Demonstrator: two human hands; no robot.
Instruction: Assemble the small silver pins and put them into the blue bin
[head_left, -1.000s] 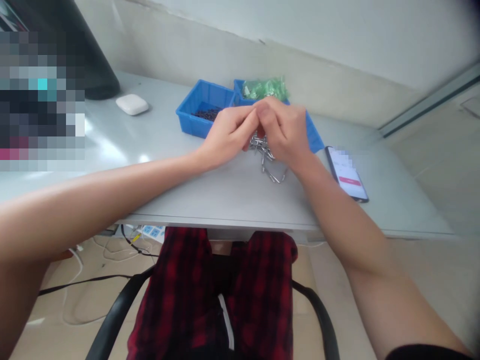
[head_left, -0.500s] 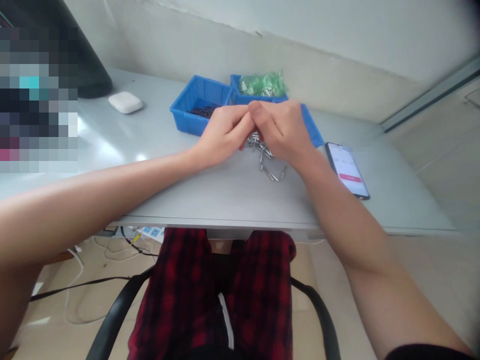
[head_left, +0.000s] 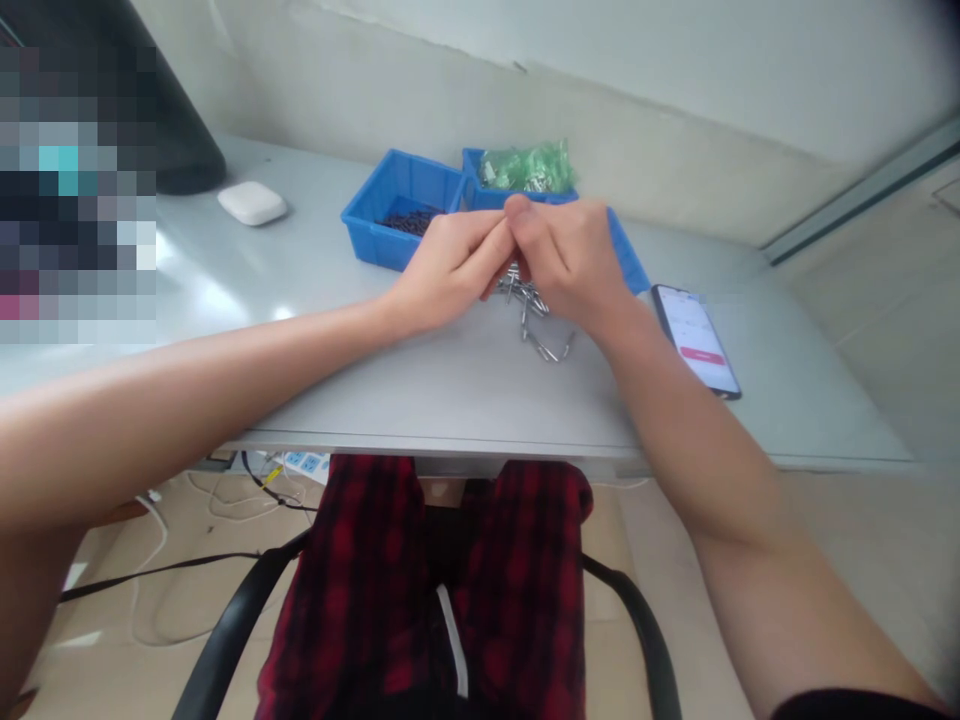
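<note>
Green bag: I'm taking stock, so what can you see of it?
The green bag looks like thin, see-through plastic, crumpled and bulging, with small silvery pieces showing through. It rests in the rear blue bin, its top above the rim. Neither the left hand nor the right hand touches it; both are nearer the camera. Its opening cannot be made out.

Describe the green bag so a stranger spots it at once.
On the grey desk, find the blue bins near the wall. The rear bin holds a crumpled green plastic bag with shiny pieces inside. Its green sets it apart from the loose dark pieces in the left bin.
</note>
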